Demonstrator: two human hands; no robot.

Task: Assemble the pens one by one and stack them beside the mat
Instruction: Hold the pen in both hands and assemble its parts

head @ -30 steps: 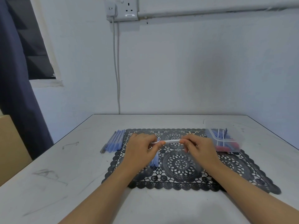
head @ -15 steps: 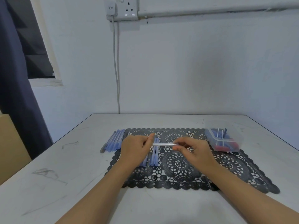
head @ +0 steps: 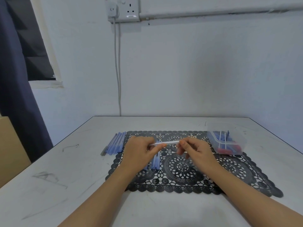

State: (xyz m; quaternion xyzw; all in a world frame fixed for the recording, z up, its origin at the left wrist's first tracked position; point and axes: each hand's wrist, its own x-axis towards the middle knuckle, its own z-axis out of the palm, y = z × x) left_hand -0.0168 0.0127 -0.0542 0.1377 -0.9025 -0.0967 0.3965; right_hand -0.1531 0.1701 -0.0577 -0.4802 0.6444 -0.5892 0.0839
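A clear pen barrel lies level between my hands, just above the black lace mat. My left hand pinches its left end and my right hand pinches its right end. Under my left hand a few blue pen parts lie on the mat, partly hidden. Beside the mat's left edge lies a row of several blue assembled pens. A clear plastic box at the mat's far right corner holds blue and red pen parts and thin refills.
The white table shows grey scuff marks on its left half. A cable hangs from a wall socket behind the table. A dark curtain and a cardboard box edge stand at the left.
Both hands have stayed over the mat's middle holding the barrel. My right hand first slid left along the barrel, then back right, and the barrel sits a little higher.
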